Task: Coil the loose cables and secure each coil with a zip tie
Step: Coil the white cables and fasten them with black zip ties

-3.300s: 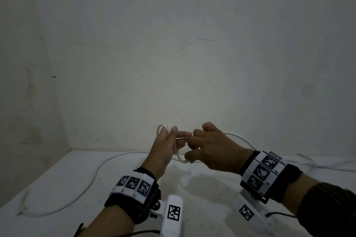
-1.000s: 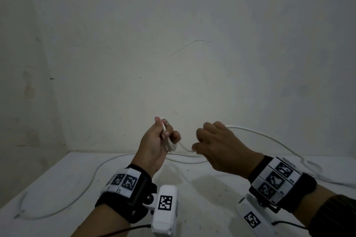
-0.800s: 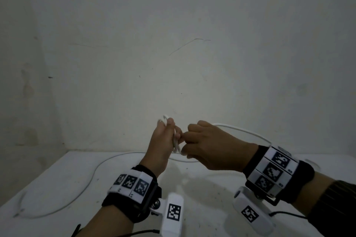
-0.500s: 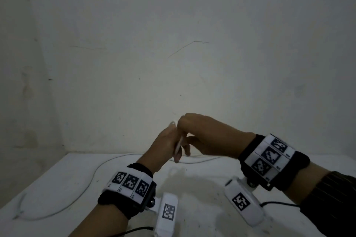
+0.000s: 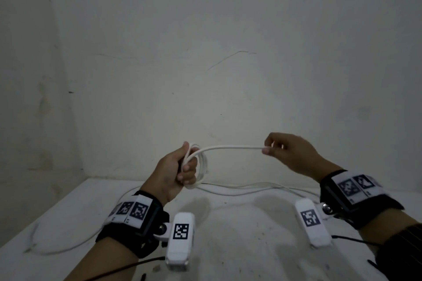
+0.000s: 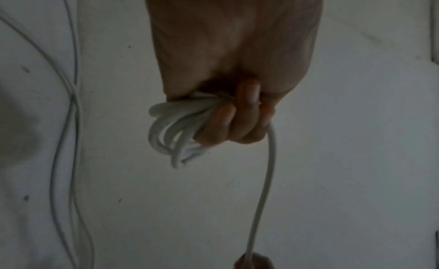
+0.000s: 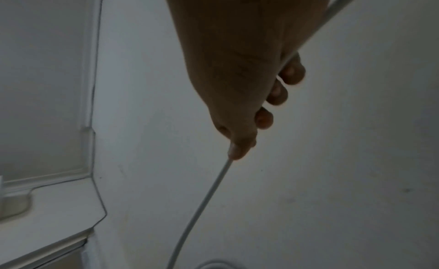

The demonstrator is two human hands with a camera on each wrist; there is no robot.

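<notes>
My left hand (image 5: 182, 167) is raised above the table and grips a small coil of white cable (image 5: 201, 164), several loops bunched in the fist (image 6: 180, 130). One strand of the white cable (image 5: 230, 148) runs level from the coil to my right hand (image 5: 266, 149), which pinches it between thumb and forefinger (image 7: 237, 151). In the right wrist view the strand also passes back across the palm (image 7: 308, 38). More of the cable lies slack on the table (image 5: 242, 189). No zip tie is visible.
A white table (image 5: 228, 246) stands against a plain wall, with a corner at the left. A thin white cable (image 5: 75, 244) curves across the table's left side. A small dark object (image 5: 143, 277) lies at the front edge.
My right hand has pulled away to the right from the left hand, drawing out a straight strand. The left hand kept the coil and moved little.
</notes>
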